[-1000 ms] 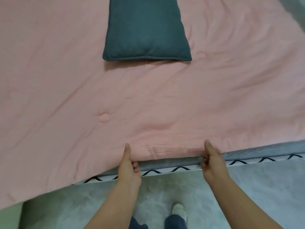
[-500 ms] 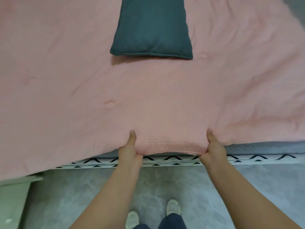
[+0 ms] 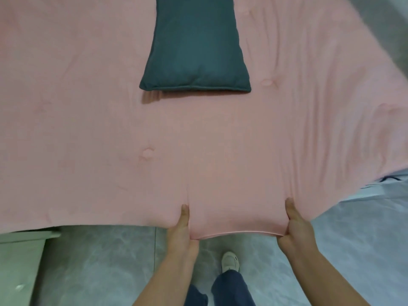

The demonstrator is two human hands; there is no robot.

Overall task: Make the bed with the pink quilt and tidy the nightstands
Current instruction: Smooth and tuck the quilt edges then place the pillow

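Note:
The pink quilt (image 3: 110, 129) lies spread over the whole bed, with wrinkles fanning out on its right side. My left hand (image 3: 182, 230) pinches the quilt's near edge, thumb on top and fingers hidden underneath. My right hand (image 3: 298, 226) grips the same edge further right in the same way. The stretch of edge between my hands is pulled out past the bedside, over the floor. A dark teal pillow (image 3: 195, 49) lies on the quilt straight ahead of me.
A pale green nightstand (image 3: 19, 261) stands at the lower left beside the bed. Grey marbled floor (image 3: 99, 261) runs along the near bedside, where my shoe (image 3: 230, 260) and trouser legs show. A strip of the bed's side (image 3: 375, 184) shows at the right.
Both hands have pulled the quilt's edge toward me and down, so it now covers the patterned bed side that showed earlier. The nightstand has come into view at the left.

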